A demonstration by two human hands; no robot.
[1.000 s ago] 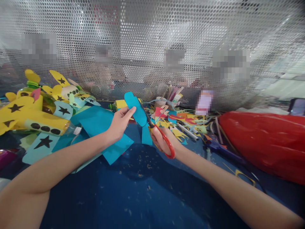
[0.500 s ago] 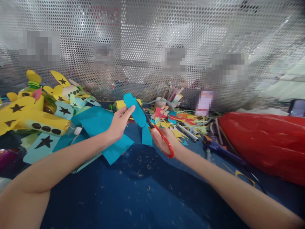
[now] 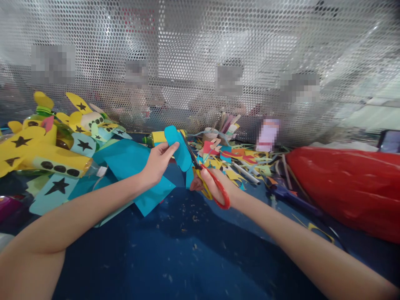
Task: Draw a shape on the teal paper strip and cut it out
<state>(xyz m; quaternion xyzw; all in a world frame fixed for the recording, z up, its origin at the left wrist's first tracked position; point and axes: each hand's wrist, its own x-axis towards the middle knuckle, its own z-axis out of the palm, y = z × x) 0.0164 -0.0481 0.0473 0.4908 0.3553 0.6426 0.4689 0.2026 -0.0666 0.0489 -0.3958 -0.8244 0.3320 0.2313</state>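
Observation:
Pinched between the thumb and fingers of my left hand (image 3: 160, 163) is a rounded strip of blue paper (image 3: 181, 155), held up above the table. My right hand (image 3: 215, 183) grips scissors (image 3: 222, 196) with a red and a yellow handle loop. Their dark blades lie along the right edge of the blue paper, slightly apart. Below my left forearm are larger blue paper sheets (image 3: 128, 156). A smaller blue piece (image 3: 189, 178) hangs or lies behind the scissors; I cannot tell which.
Yellow bottle planes with black stars (image 3: 59, 154) crowd the left. Colourful paper scraps (image 3: 240, 160) spread behind my right hand, near a cup of sticks (image 3: 211, 133). A red plastic bag (image 3: 346, 187) bulges at right. A perforated metal screen (image 3: 187, 50) stands behind, people beyond it.
The blue paper has shifted slightly right and down with my left hand. The scissors have opened a little, and their yellow loop and my lower right fingers now show.

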